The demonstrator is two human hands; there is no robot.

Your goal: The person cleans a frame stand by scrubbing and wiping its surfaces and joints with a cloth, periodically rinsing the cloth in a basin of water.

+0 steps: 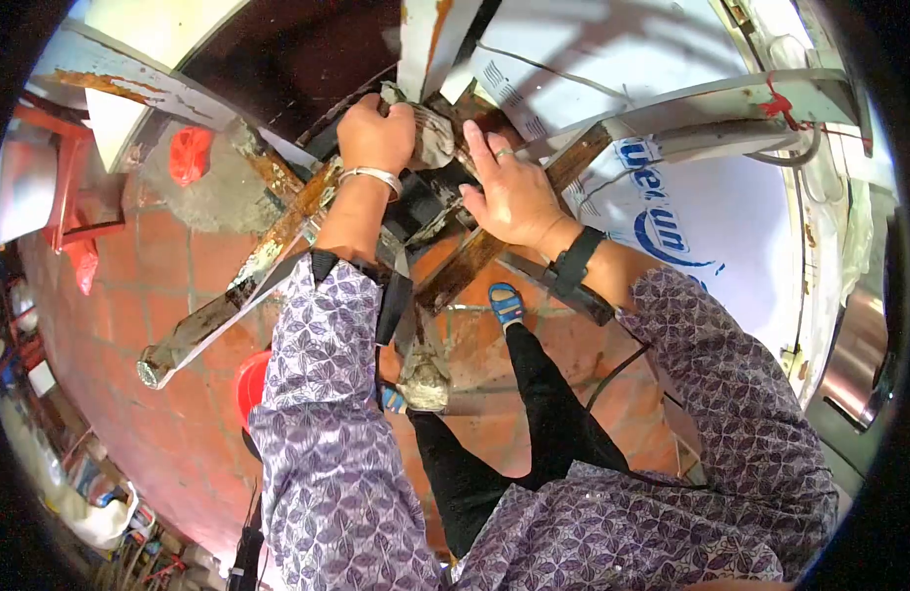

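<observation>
My left hand (pixel 376 138) is closed around a dirty grey-white rag (pixel 434 140) at the middle of a worn frame. The frame's rusty, paint-flaked bars (pixel 292 222) meet there and spread outward. My right hand (pixel 514 197) has its fingers stretched out and lies over a brown bar (pixel 573 158) just right of the rag; nothing shows in its grasp. Below my hands sits a dark, square-edged part (pixel 413 212) of the frame. My left fingertips are partly hidden by the rag.
A long bar end (pixel 154 369) juts out at left above the red tiled floor (pixel 110 325). A red basin (pixel 250 384) is partly hidden by my left sleeve. A white sheet with blue lettering (pixel 662 231) stands at right. Red plastic stools (pixel 70 207) and clutter (pixel 100 502) lie left.
</observation>
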